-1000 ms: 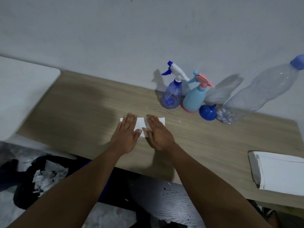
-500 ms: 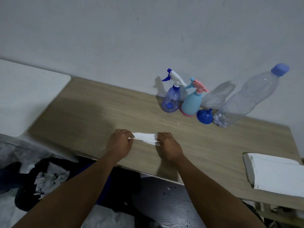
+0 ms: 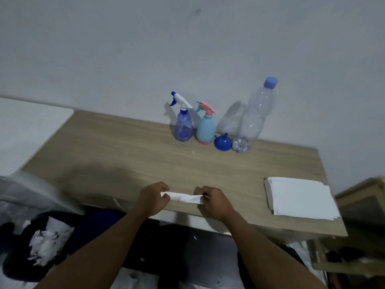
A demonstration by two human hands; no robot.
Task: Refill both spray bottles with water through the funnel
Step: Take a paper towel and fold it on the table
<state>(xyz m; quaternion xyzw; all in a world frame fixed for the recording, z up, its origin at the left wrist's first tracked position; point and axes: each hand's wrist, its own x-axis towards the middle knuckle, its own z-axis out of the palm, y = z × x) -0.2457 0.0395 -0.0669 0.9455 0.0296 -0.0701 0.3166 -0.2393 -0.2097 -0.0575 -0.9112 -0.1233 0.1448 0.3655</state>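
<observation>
Hands: our left hand (image 3: 153, 198) and right hand (image 3: 214, 202) are apart, each pinching one end of a folded white tissue (image 3: 184, 198) stretched between them at 6 o'clock, over the near edge of the desk (image 3: 104, 153).
Spray bottles: the purple spray bottle (image 3: 183, 126) and the light-blue spray bottle (image 3: 205, 128) stand upright side by side at 12 o'clock, by the wall, with their trigger heads on.
Funnel: the blue funnel (image 3: 222, 142) sits spout-up at 1 o'clock, between the light-blue spray bottle and the clear water bottle (image 3: 253, 119).
Water bottle: it is capped and upright; we cannot tell how full it is.
Stage: we judge that refilling has not begun.
Risk, crowding: all four items stand close together, so reaching for one could knock over its neighbour.
Risk, pouring: the funnel looks small, so a quick pour from the big bottle could overflow it or tip it in the neck.
Risk, spill: water running toward 3 o'clock would soak the stack of white sheets (image 3: 300, 197).
Risk, tissue: both our hands are busy, and if let go here the tissue could drop off the edge.
</observation>
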